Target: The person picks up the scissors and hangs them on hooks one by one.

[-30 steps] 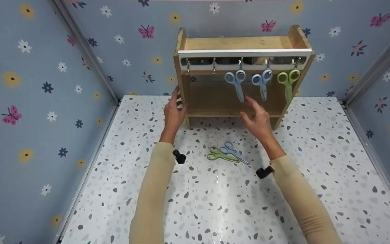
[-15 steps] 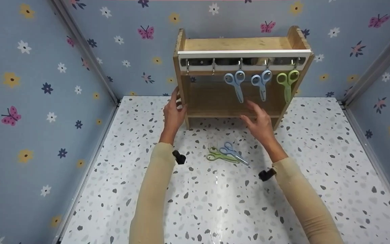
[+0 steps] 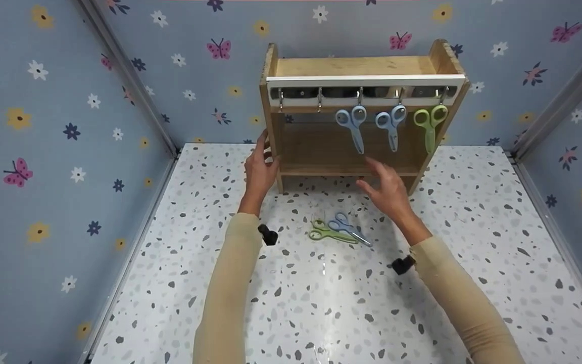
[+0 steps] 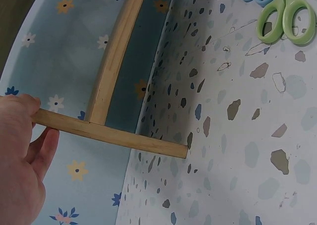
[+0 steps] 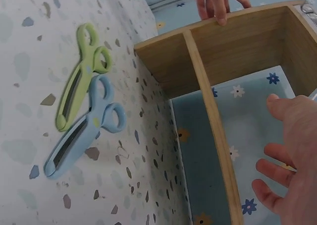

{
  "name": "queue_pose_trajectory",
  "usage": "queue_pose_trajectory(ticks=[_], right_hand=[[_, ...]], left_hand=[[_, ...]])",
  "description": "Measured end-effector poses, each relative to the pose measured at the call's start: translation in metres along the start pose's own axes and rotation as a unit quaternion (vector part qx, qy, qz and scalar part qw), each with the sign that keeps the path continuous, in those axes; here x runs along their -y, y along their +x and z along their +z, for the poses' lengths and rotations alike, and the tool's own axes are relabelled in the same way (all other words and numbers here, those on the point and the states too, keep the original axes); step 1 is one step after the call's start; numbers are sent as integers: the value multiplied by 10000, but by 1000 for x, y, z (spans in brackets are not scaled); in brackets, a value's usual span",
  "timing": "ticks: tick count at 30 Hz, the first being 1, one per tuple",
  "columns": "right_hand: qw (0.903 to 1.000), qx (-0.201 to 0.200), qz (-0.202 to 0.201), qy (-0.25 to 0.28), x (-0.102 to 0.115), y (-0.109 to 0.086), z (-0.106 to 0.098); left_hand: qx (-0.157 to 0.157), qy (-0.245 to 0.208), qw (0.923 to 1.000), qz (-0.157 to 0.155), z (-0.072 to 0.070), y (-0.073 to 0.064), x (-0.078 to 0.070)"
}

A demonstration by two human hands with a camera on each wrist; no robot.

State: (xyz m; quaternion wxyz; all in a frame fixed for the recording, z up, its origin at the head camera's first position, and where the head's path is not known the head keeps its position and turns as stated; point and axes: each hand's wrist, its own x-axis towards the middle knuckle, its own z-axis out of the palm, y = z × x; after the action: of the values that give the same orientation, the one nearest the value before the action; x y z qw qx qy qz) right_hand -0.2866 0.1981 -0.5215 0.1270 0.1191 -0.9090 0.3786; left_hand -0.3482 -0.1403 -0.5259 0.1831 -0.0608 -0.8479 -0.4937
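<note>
A wooden shelf unit (image 3: 351, 65) stands against the back wall. My left hand (image 3: 260, 172) grips its left side panel, thumb in front and fingers round the outside; the left wrist view shows the panel edge (image 4: 114, 136) between them. My right hand (image 3: 388, 192) holds nothing, its fingers spread and loosely bent before the lower shelf, just below the hanging scissors. From the hooks hang blue scissors (image 3: 356, 135), a second blue pair (image 3: 393, 135) and green scissors (image 3: 430, 139). On the table, blue scissors (image 5: 74, 144) lie beside green scissors (image 5: 74, 93).
A white rail with a metal hook strip (image 3: 339, 91) runs across the unit's front; its two left hooks hold nothing. The speckled white table (image 3: 291, 303) is bordered by flowered blue walls (image 3: 84, 202) at the back and both sides.
My right hand has drawn down and slightly away from the tip of the left hanging blue scissors. The left hand, the shelf unit and the scissors on the table stay put.
</note>
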Motion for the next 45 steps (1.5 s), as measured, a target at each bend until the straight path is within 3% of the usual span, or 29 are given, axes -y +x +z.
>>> queue_pose_trajectory(ticks=[14,38,45], right_hand=[[9969,336,-312,-645,-2,-13,10],[9835,1075,-900,-1144,-11,-24,16],[9799,1077,-1137,-1236,-14,-27,21]], left_hand=[[28,43,10000,-43,-2,0,-1],[38,-7,10000,-88,1,1,0],[43,-2,9999,-117,1,1,-1]])
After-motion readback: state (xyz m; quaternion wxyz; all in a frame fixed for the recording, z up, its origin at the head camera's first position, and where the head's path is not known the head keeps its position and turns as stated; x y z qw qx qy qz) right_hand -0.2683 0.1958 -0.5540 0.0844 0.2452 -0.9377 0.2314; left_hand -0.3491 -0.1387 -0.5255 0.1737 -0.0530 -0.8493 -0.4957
